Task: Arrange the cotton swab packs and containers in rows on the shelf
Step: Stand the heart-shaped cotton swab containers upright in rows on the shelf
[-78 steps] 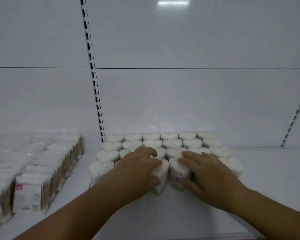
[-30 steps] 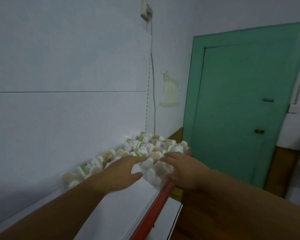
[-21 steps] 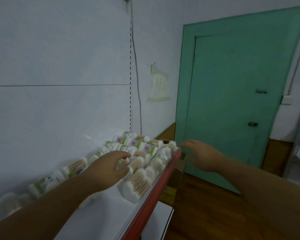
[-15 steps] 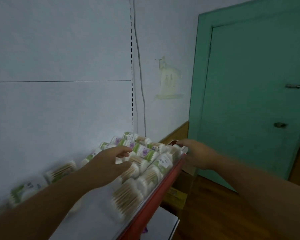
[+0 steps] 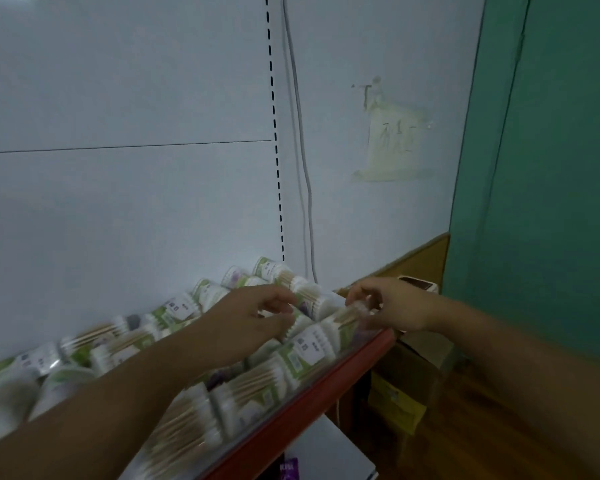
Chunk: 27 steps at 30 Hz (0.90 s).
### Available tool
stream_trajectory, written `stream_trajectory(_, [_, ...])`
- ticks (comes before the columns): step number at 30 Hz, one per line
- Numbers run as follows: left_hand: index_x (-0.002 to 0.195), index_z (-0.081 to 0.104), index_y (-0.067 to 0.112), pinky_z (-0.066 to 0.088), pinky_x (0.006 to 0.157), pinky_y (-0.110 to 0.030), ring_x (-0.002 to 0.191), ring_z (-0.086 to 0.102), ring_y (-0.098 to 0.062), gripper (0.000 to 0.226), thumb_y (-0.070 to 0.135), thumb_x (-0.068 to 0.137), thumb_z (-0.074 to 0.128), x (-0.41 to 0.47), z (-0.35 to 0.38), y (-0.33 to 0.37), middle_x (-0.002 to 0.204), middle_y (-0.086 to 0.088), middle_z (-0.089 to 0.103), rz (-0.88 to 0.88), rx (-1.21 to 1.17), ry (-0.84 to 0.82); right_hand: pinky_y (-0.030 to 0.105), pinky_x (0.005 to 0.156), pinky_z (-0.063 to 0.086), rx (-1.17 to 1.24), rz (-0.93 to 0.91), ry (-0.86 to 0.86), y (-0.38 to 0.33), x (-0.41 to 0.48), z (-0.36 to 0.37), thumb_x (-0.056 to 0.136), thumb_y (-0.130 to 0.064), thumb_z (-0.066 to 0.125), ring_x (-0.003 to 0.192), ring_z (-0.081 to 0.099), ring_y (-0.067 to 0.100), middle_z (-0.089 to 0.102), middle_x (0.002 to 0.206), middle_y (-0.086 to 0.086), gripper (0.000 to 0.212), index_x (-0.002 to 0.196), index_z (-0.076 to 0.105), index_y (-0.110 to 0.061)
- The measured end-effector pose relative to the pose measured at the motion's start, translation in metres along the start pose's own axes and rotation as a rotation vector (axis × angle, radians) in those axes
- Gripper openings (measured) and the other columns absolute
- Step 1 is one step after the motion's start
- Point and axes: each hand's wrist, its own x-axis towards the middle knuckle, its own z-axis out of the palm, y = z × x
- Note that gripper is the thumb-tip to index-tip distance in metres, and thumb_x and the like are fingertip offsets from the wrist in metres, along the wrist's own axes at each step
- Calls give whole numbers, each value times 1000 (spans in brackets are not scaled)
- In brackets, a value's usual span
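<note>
Several cotton swab packs [image 5: 305,351] with green and white labels lie crowded on the white shelf behind its red front edge [image 5: 309,403]. More packs [image 5: 84,344] run leftwards along the back panel. My left hand [image 5: 253,320] reaches over the packs, its fingers and thumb curled round one pack [image 5: 300,322] near the shelf's right end. My right hand [image 5: 392,306] is at the shelf's right end and pinches the tip of a pack with wooden sticks [image 5: 347,315]. The image is blurred, so the grips are hard to judge.
A green door [image 5: 551,168] stands to the right. Cardboard boxes [image 5: 395,407] sit on the wooden floor below the shelf's end. A lower white shelf [image 5: 329,452] juts out beneath. A cable [image 5: 302,168] and a taped paper [image 5: 392,143] hang on the wall.
My view swung right from the heart-shaped containers to the loose packs at the shelf's end. Both hands moved to the rightmost packs, and the right hand came in onto a pack's tip.
</note>
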Motion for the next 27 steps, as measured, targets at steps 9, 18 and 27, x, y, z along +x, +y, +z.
stream_trajectory(9, [111,67,28,54,75,-21,90,70,-12,44,37,70,79,-2,-20,24,95,7,74,-119,-364,67,16,66,51,183,-203,-88,-74,14,-55,73,-12,80,76,64,9,72,88,-1,25,90,69,-26])
stream_trajectory(18, [95,76,19,57,60,-26,88,73,-26,31,31,66,81,-45,-31,2,104,-12,73,-269,-660,130,15,72,48,76,-355,130,-96,9,-8,77,-37,75,85,61,-5,62,105,-22,29,101,59,-42])
stream_trajectory(27, [107,71,1,59,56,-33,88,71,-33,62,25,51,85,-68,-12,4,115,-23,67,-294,-1146,208,20,73,54,13,-69,-36,-40,-13,60,74,-61,67,83,61,-4,66,95,-19,35,100,63,-38])
